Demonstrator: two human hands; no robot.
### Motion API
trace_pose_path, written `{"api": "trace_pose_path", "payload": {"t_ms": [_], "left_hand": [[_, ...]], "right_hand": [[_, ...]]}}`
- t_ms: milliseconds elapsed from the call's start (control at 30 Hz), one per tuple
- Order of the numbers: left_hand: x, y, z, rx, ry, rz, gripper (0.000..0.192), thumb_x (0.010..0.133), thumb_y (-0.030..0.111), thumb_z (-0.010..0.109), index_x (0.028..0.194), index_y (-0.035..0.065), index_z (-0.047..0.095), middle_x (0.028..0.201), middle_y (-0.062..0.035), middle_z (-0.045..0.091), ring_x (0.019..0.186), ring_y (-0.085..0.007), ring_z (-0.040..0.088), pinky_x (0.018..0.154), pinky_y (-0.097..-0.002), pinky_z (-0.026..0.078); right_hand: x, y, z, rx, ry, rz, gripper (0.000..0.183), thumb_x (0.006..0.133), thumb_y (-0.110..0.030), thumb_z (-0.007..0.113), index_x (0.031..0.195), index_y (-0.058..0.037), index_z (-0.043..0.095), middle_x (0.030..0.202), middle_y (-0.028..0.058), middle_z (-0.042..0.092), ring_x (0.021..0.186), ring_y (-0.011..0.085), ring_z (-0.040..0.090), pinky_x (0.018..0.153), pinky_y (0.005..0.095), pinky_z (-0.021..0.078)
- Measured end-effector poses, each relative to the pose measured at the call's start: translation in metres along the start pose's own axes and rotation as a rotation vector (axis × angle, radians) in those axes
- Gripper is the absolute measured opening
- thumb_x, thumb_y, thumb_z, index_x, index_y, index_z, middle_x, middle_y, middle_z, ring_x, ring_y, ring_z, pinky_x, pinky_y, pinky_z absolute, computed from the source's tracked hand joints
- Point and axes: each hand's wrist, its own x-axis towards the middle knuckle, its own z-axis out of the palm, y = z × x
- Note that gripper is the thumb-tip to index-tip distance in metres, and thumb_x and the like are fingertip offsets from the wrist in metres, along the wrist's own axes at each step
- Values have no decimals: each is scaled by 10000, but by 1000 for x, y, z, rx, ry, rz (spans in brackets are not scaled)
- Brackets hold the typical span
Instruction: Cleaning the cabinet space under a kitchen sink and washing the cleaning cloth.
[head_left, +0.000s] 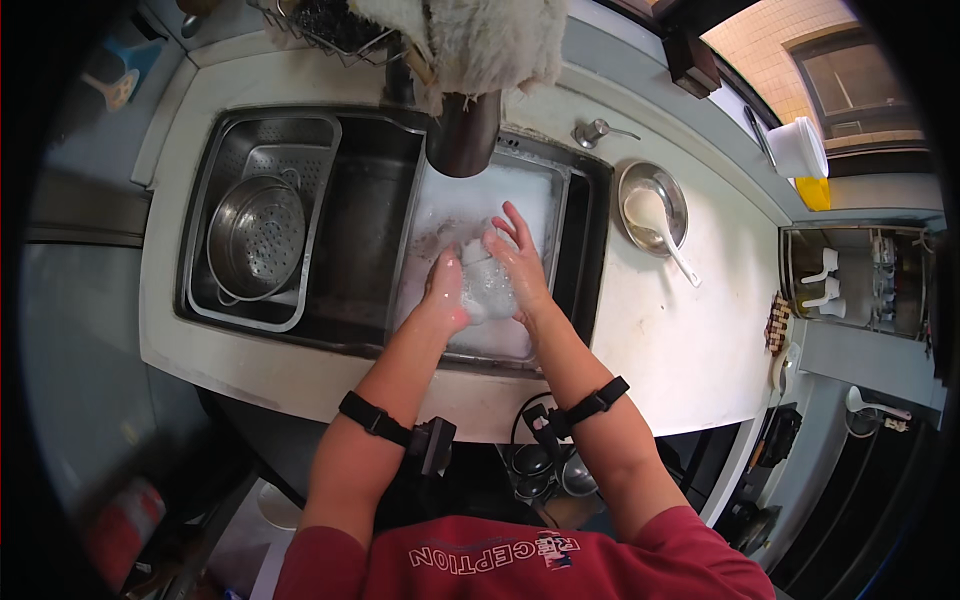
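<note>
Over the soapy water of a metal basin (559, 202) set in the sink, both hands hold a pale, foam-covered object (489, 289) between them. Its exact kind is hidden by suds. My left hand (445, 289) presses on its left side with the thumb upward. On the other side, my right hand (521, 266) grips it with thumb and palm, some fingers spread up and away. White foam (457, 191) fills the basin around the hands. The dark faucet (465, 139) comes down just beyond them.
Left in the sink, a perforated steel tray (322, 161) holds a round steel colander (259, 236). A soap dispenser (592, 133) stands behind the basin. On the right counter (652, 360) sits a steel bowl (630, 225) with a white ladle (664, 232) in it.
</note>
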Motion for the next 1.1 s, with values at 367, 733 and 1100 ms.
{"api": "trace_pose_path", "payload": {"t_ms": [367, 733, 1100], "left_hand": [[-41, -1, -2, 40, -117, -43, 519, 934, 529, 394, 1236, 149, 577, 1212, -107, 608, 1129, -287, 587, 925, -478, 491], [-18, -23, -5, -205, 312, 208, 399, 868, 287, 587, 1185, 49, 545, 1243, -96, 536, 1123, -247, 552, 871, -396, 509], [-14, -45, 24, 956, 570, 932, 113, 689, 63, 573, 781, 1, 589, 791, -194, 639, 738, -389, 622, 695, -470, 487]], "right_hand": [[-9, -21, 9, -440, -103, 28, 319, 806, -107, 710, 1092, -27, 592, 1009, 99, 690, 897, 176, 655, 810, 303, 517], [-40, 4, 26, -695, 151, -463, 171, 783, -118, 715, 824, 4, 602, 791, 121, 645, 709, 202, 617, 674, 332, 492], [-36, 13, -10, 129, 354, 222, 89, 831, -115, 617, 862, -38, 583, 764, 42, 589, 710, 155, 576, 579, 322, 466]]}}
